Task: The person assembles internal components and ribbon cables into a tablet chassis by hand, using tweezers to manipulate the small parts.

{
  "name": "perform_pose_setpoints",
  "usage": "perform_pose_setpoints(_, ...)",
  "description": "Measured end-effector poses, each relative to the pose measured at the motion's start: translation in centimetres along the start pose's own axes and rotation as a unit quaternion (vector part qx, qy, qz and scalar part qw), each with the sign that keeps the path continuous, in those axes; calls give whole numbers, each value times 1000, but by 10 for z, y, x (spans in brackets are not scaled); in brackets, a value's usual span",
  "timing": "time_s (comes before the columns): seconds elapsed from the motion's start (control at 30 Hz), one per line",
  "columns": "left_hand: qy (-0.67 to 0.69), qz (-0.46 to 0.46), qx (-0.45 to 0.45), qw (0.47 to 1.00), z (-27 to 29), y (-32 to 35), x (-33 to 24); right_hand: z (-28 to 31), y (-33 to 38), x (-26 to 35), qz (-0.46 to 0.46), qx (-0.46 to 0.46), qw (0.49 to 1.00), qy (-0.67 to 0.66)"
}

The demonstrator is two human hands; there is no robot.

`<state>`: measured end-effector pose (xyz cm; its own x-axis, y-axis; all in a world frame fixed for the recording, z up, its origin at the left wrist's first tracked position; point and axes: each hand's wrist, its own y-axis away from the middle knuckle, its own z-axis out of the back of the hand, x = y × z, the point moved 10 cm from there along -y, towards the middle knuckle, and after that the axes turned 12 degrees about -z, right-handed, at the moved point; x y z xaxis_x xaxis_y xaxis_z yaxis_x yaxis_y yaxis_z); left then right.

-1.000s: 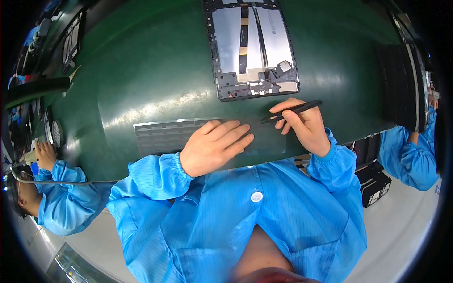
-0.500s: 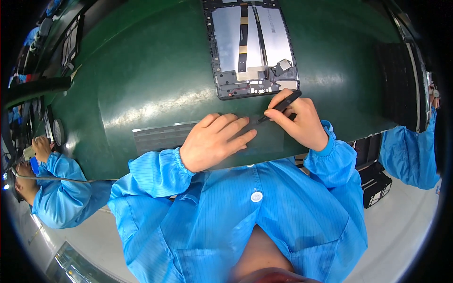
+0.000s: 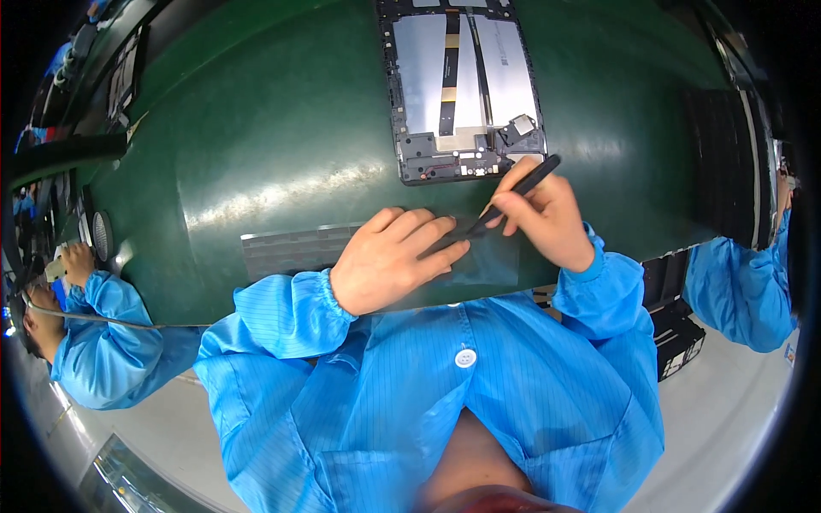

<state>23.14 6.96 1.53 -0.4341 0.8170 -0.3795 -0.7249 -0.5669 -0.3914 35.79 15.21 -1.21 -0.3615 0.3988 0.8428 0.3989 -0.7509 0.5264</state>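
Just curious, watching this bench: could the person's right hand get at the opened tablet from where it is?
Probably yes. The right hand, holding a black tool, sits just below the opened tablet, with nothing between them.

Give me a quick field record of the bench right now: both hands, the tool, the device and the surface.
Left hand: flat on a clear film sheet, fingers spread.
Right hand: grips thin black tweezers like a pen, tips down at the film.
Device: opened tablet back with silver panels, apart from both hands.
Surface: green mat.
Neighbours: blue-sleeved co-workers at both edges.
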Motion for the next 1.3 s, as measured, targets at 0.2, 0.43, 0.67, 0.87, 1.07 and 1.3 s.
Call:
perform_pose_setpoints(0.2, 24, 15, -58, 998, 19, 2, 16, 1, -34, 60, 43, 27, 999, 13)
perform_pose_setpoints(0.43, -78, 38, -158, 984, 50, 10, 48, -18, -74, 70, 39, 59, 992, 102)
perform_pose_setpoints(0.67, -95, 46, -159, 982, 45, 11, 56, -22, -84, 58, 4, 71, 992, 105)
perform_pose_setpoints(0.87, -80, 48, -161, 983, 45, 7, 68, -18, -93, 58, 2, 62, 993, 104)
perform_pose_setpoints(1.07, -73, 53, -170, 981, 46, 7, 72, -17, -95, 57, 1, 65, 992, 112)
perform_pose_setpoints(1.3, -70, 56, -174, 981, 45, 6, 72, -17, -95, 56, 7, 60, 990, 130)
